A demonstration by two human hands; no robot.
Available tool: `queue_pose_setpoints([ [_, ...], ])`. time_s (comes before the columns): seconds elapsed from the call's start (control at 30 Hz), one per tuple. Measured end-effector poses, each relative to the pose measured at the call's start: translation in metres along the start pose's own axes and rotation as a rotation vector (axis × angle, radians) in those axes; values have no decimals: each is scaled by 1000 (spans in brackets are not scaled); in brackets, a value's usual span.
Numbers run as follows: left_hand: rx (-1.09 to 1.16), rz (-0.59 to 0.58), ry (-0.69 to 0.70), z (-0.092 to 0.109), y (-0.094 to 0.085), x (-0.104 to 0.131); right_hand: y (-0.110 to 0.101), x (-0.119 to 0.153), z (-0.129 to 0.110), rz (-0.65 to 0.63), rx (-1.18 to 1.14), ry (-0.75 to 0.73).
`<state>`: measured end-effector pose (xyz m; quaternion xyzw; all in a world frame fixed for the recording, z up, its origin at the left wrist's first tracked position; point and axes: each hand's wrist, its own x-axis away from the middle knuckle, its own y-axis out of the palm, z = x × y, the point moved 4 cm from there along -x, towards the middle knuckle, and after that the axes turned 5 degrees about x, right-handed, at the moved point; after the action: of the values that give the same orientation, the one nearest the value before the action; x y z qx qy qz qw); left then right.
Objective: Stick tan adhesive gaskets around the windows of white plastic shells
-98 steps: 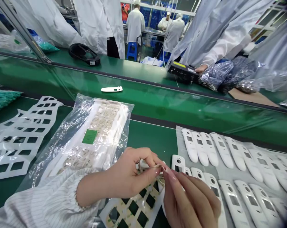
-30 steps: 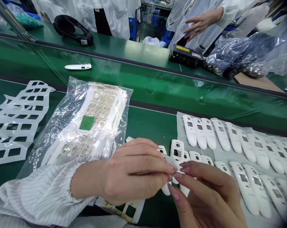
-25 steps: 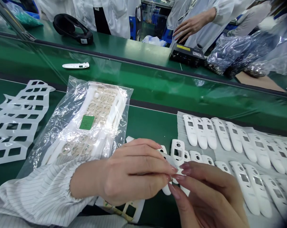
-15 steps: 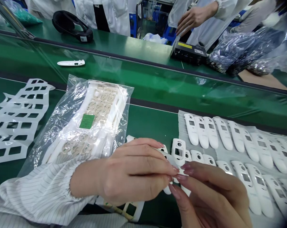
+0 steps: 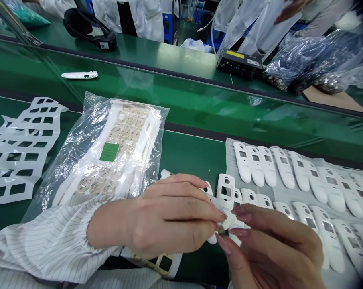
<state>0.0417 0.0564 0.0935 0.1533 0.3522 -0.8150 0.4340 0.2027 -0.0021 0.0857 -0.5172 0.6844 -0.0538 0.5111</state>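
My left hand (image 5: 166,218) is closed on a white plastic shell (image 5: 215,200), whose body is mostly hidden under my fingers. My right hand (image 5: 274,245) is at the shell's near end, its thumb tip beside my left fingertips. Its fingers are bent and apart from the thumb, with nothing plainly held between them. Right behind my hands lies a white shell with a round hole and a square window (image 5: 226,188). Under my left wrist, a cut-out adhesive sheet (image 5: 172,263) shows in part.
Rows of white shells (image 5: 285,170) lie on grey foam sheeting at right. A clear bag of adhesive sheets (image 5: 127,132) with a green label (image 5: 109,152) is at left, beside a cut-out white sheet (image 5: 25,152). Beyond the ledge are a headset (image 5: 89,30), a black box (image 5: 240,64) and co-workers.
My right fingers have moved slightly right and opened away from the thumb. My left hand stays in place. A co-worker's hand has moved away from the black box, up and right.
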Motion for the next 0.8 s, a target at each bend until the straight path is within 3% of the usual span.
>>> queue_pose_setpoints([
  [0.1, -95, -122, 170, 1, -1, 3, 0, 1, -1, -2, 38, 54],
  [0.23, -113, -101, 169, -2, 0, 4, -4, -2, -1, -64, 81, 17],
  [0.4, -171, -30, 166, -9, 9, 3, -3, -10, 3, -265, 30, -101],
  [0.47, -163, -31, 135, -13, 10, 3, -1, -12, 6, -282, 28, -66],
  [0.7, -88, -226, -89, -25, 2, -4, 7, -11, 13, -229, 72, -17],
  [0.8, -13, -232, -166, -30, 0, -6, 9, -11, 14, -198, 100, -24],
])
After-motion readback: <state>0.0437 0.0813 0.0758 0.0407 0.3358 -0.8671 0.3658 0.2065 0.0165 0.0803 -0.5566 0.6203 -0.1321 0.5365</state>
